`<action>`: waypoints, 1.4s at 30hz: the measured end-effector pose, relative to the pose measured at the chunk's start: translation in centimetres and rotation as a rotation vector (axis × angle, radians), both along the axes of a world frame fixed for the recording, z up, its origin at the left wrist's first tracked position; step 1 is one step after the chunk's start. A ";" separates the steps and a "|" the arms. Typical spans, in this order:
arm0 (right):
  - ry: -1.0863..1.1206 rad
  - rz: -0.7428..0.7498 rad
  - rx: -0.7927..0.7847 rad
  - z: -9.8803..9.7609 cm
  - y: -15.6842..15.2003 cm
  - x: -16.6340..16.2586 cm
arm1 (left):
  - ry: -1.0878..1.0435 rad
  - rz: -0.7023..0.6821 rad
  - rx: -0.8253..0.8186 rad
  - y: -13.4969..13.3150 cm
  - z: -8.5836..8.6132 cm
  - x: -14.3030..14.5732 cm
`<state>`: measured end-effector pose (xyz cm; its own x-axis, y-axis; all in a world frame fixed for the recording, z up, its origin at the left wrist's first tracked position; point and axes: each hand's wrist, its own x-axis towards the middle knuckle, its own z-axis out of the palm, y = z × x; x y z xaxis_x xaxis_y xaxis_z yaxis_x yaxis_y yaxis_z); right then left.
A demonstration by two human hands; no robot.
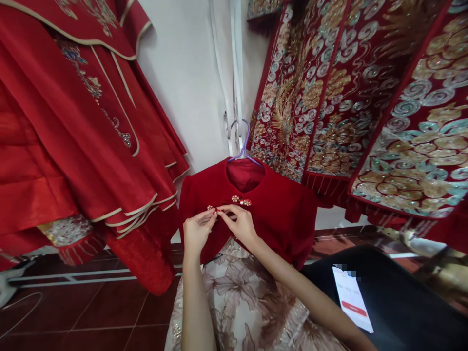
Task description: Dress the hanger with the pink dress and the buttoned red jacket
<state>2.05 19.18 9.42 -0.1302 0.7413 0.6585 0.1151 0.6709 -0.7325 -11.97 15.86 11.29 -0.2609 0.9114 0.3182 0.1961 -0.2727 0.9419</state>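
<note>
A red velvet jacket (281,204) hangs on a purple hanger (245,141), with a pale floral patterned garment (237,292) below it. Beaded gold flower fasteners (241,200) join at the jacket's neck. Lower on the front, my left hand (197,229) pinches a second flower fastener (209,207) with thumb and fingertips. My right hand (239,222) comes in from the other side, thumb and fingers also closed at this fastener. The fingertips of both hands nearly touch and cover most of the small piece between them.
Red trimmed garments (120,146) hang on the left. Sequinned, embroidered red panels (329,112) hang on the right. A white metal rack (236,63) stands against the wall behind. A lit phone (353,297) lies on a black seat (402,292) at lower right. Dark red tiles (109,312) cover the floor.
</note>
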 end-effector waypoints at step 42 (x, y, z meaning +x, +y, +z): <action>-0.300 -0.058 -0.268 -5.5 -6.8 5.8 | 0.198 -0.280 -0.702 -4.4 2.0 -0.6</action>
<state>7.84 12.40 3.94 -0.2402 0.8934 0.3797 0.3825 0.4466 -0.8088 -12.53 11.47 13.32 0.0101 0.9402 -0.3404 0.3900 0.3098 0.8672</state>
